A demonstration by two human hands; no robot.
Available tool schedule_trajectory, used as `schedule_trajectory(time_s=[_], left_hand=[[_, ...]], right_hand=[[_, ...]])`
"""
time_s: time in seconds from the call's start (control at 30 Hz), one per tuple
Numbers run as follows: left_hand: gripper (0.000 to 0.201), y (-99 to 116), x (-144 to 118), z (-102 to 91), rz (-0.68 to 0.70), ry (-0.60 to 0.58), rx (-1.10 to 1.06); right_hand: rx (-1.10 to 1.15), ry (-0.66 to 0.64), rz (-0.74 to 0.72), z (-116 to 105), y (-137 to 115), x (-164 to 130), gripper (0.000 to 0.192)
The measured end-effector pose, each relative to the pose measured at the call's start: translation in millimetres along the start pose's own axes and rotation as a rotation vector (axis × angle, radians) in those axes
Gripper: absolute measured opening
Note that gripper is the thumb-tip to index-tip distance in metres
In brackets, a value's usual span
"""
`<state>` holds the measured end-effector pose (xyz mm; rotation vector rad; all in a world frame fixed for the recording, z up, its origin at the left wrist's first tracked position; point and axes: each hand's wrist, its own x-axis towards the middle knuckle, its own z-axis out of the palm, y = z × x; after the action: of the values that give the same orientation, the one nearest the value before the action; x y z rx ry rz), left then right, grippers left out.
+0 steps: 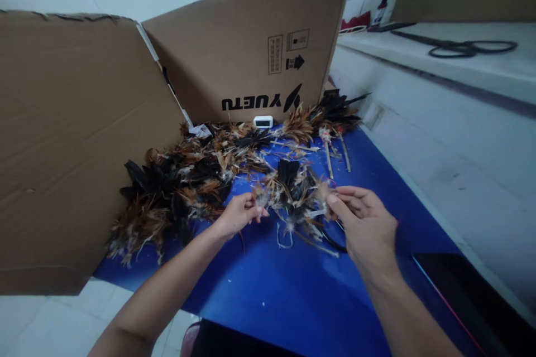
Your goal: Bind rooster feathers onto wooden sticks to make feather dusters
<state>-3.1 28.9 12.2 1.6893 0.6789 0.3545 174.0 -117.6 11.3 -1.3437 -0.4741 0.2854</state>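
Observation:
A heap of black, brown and white feathers (188,178) lies on a blue table surface (293,290). My left hand (238,213) pinches a small feather at its tip, next to the heap's near edge. My right hand (364,223) grips a small bundle of feathers (293,195) between thumb and fingers, held just above the blue surface. The two hands are a short way apart with the bundle between them. A few thin sticks with feather tufts (335,150) lie farther back.
Cardboard sheets stand at the left (71,145) and at the back (251,50). A small white device (263,121) sits by the back cardboard. A white counter (460,139) runs along the right, with black scissors (469,47) on a ledge. A dark flat object (469,295) lies near right.

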Motion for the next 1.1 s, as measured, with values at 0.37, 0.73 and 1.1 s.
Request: schedule_trajectory(time_s=[0.37,0.73,1.1], left_hand=[[0.027,-14.1,89.1,0.7,0.173,0.314,0.696],[0.010,-0.3,102.5,-3.8,0.180,0.182,0.242],[0.022,35.6,91.9,-16.1,0.202,-0.031,0.040]], right_hand=[[-0.047,-0.171,0.071,5.2,7.1,-5.8,0.026],[-0.045,-0.177,0.054,5.8,5.9,-5.3,0.025],[-0.031,-0.242,0.103,6.9,6.9,-7.7,0.028]])
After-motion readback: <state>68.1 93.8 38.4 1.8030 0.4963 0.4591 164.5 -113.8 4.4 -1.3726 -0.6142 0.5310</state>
